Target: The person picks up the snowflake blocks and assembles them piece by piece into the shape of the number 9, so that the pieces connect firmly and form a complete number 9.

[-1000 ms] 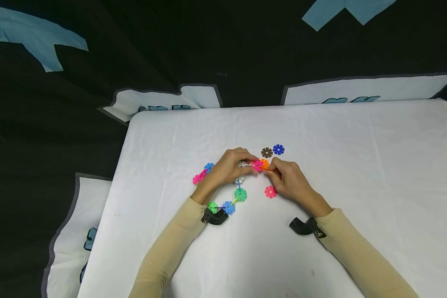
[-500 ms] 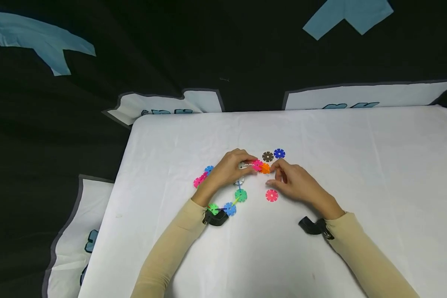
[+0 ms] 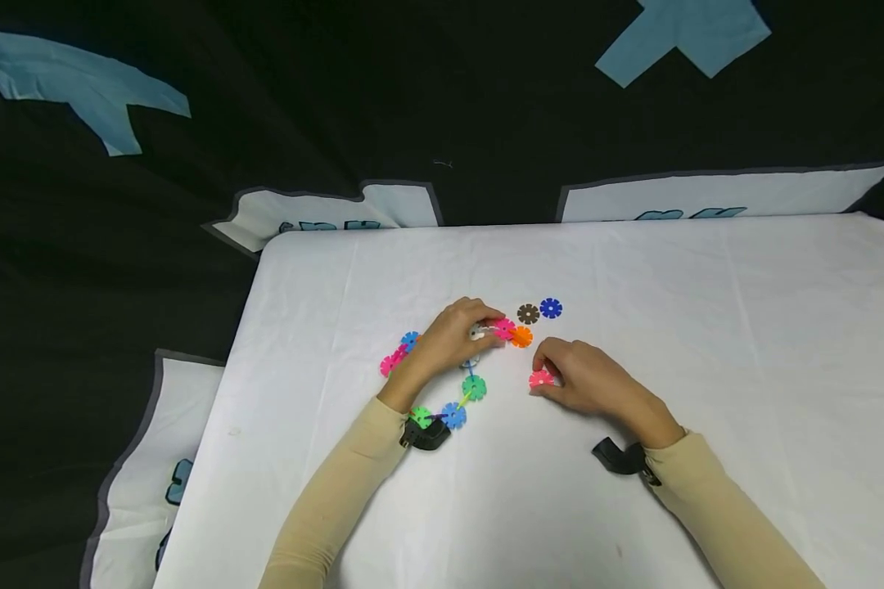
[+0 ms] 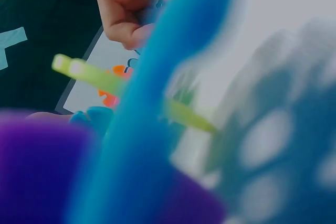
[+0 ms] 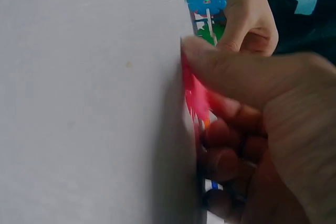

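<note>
My left hand (image 3: 451,334) pinches the far end of a chain of notched plastic discs, around a white disc and a pink disc (image 3: 505,329). An orange disc (image 3: 522,337) is slotted into that pink one. The chain curves round under my left wrist, with a green disc (image 3: 475,388) and a blue disc (image 3: 453,415) showing; the hand hides part of it. My right hand (image 3: 589,378) has thumb and fingers at a loose pinkish-red disc (image 3: 540,379). In the right wrist view, the thumb and fingers pinch this disc (image 5: 197,95) close to the table.
A brown disc (image 3: 528,314) and a dark blue disc (image 3: 551,308) lie loose beyond the hands. White cloth covers the table (image 3: 707,327), whose far edge meets a dark curtain (image 3: 486,98). Blurred blue chain pieces (image 4: 152,98) block much of the left wrist view.
My right hand has let go of the orange disc, drawn back towards me and taken hold of the loose pinkish-red disc. My left hand keeps its hold on the chain.
</note>
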`<action>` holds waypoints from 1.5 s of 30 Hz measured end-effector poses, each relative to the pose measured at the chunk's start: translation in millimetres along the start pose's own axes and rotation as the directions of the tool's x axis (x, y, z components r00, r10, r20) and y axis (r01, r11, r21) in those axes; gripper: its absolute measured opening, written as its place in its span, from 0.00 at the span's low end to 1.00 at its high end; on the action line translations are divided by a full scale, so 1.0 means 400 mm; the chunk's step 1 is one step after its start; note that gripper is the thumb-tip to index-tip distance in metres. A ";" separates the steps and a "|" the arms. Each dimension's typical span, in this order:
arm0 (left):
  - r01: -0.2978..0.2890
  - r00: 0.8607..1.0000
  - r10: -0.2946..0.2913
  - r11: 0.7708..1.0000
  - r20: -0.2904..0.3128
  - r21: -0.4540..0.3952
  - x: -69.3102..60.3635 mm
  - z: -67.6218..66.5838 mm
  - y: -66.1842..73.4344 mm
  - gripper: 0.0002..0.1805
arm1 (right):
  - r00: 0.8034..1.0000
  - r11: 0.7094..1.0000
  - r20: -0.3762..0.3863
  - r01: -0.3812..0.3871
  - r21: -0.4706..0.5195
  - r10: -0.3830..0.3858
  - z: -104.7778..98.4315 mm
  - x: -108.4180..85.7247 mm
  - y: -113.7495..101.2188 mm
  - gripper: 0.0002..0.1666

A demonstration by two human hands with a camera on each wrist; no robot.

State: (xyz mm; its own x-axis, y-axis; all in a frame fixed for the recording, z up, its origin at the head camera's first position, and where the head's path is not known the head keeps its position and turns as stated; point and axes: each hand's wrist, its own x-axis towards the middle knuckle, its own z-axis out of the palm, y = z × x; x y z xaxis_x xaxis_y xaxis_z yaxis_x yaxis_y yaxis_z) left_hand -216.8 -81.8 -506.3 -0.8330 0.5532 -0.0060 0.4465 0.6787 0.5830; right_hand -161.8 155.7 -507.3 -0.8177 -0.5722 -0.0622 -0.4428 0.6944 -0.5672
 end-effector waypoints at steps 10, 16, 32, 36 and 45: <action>-0.018 1.000 0.018 1.000 -0.015 -0.003 0.002 0.004 0.001 0.28 | 0.985 0.982 -0.103 -0.120 0.147 0.136 -0.010 0.005 0.033 0.15; -0.109 0.993 0.108 0.994 -0.055 -0.009 -0.001 0.005 0.004 0.20 | 0.978 0.856 -0.063 -0.143 0.496 0.200 -0.022 0.012 0.048 0.15; -0.120 0.982 0.121 0.993 -0.146 0.015 0.005 0.026 0.011 0.07 | 0.965 0.616 0.005 -0.171 0.769 0.262 0.008 0.032 0.023 0.20; -0.086 0.981 0.082 0.996 -0.177 -0.017 0.004 0.030 0.014 0.06 | 0.959 0.594 -0.038 -0.142 0.792 0.279 0.020 0.033 0.016 0.20; -0.056 0.975 0.021 0.987 -0.222 -0.154 0.003 0.030 0.010 0.05 | 0.950 0.588 -0.121 -0.075 0.805 0.287 0.045 0.042 0.013 0.17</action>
State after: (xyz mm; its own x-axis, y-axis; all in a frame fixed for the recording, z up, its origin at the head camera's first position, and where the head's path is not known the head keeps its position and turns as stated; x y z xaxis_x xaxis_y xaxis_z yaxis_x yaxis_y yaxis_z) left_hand -212.2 -72.7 -513.9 -0.8753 0.4462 0.1866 0.4369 0.5643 0.7005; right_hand -171.2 141.9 -526.0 -0.9485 -0.2921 -0.1224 0.0970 0.0999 -0.9903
